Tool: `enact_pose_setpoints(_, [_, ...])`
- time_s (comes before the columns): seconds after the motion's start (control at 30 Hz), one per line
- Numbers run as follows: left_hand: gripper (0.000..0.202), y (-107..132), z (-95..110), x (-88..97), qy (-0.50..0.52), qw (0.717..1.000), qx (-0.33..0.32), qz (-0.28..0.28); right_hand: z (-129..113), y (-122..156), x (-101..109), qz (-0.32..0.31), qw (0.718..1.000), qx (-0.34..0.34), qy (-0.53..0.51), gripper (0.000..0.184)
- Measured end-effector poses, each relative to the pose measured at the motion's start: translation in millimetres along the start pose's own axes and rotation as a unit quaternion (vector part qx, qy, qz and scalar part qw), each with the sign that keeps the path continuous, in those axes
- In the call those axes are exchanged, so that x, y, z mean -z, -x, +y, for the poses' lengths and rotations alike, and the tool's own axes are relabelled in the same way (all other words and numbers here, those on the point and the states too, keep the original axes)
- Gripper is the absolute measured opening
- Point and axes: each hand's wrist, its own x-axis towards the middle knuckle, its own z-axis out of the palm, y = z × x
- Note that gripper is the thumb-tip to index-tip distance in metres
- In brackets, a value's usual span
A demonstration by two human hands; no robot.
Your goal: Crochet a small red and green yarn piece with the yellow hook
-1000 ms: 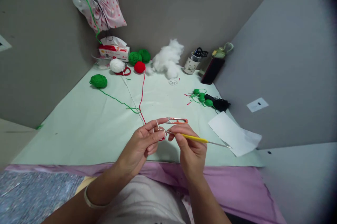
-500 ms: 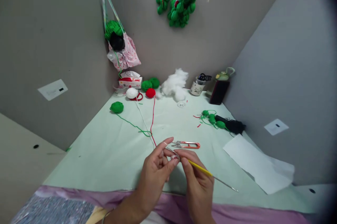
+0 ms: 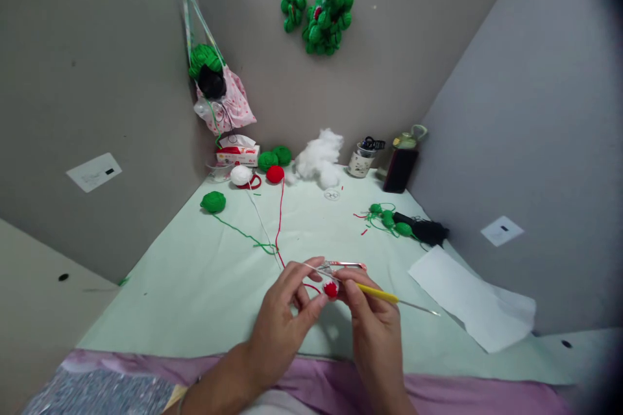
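Between my hands is a small red and white crochet piece (image 3: 330, 289), its red side facing me. My left hand (image 3: 287, 311) pinches its left edge with the thumb, and white yarn runs over the raised index finger. My right hand (image 3: 374, 317) grips a crochet hook (image 3: 377, 292) by its yellow handle; the hook's tip lies by the top of the piece, and the other metal end points right. Red yarn (image 3: 279, 220) and white yarn (image 3: 260, 213) trail back from my left hand. Partly hidden behind my fingers lie orange thread snips (image 3: 348, 264).
At the back are a white yarn ball (image 3: 241, 175), a red yarn ball (image 3: 275, 174), green yarn balls (image 3: 267, 160), white stuffing (image 3: 318, 158), a cup (image 3: 361, 162) and a phone (image 3: 400, 170). Green crochet pieces (image 3: 388, 219) and white paper (image 3: 474, 298) lie right. A pink bag (image 3: 236, 100) hangs left.
The crochet piece has turned so its red side shows. My right hand and the hook have shifted slightly right, and my hands now cover part of the snips. The view has tilted a little.
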Motion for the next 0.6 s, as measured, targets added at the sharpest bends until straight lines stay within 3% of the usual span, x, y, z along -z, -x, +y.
enact_pose_setpoints(0.17, [0.023,-26.2,2.2,45.3,-0.114,0.993,-0.011,-0.029,-8.2,-7.5,3.2,-0.027,0.987,-0.105,-0.122,0.03])
enact_pose_setpoints(0.23, [0.026,-43.2,-2.5,72.5,-0.268,0.963,-0.026,-0.025,-11.4,-9.1,6.2,-0.037,0.98,-0.13,-0.146,0.03])
enact_pose_setpoints(0.33, [0.016,-68.4,-18.4,106.3,-0.35,0.936,-0.018,-0.002,-13.9,-9.3,9.1,-0.047,0.974,-0.148,-0.164,0.03])
enact_pose_setpoints(0.5, [0.005,-90.9,-45.8,121.1,-0.4,0.916,-0.013,-0.024,-13.7,-6.4,6.0,-0.068,0.973,-0.15,-0.164,0.029])
enact_pose_setpoints(0.6, [0.008,-93.6,-42.1,128.8,-0.396,0.918,-0.024,0.009,-13.9,-4.8,5.5,-0.078,0.972,-0.149,-0.164,0.028])
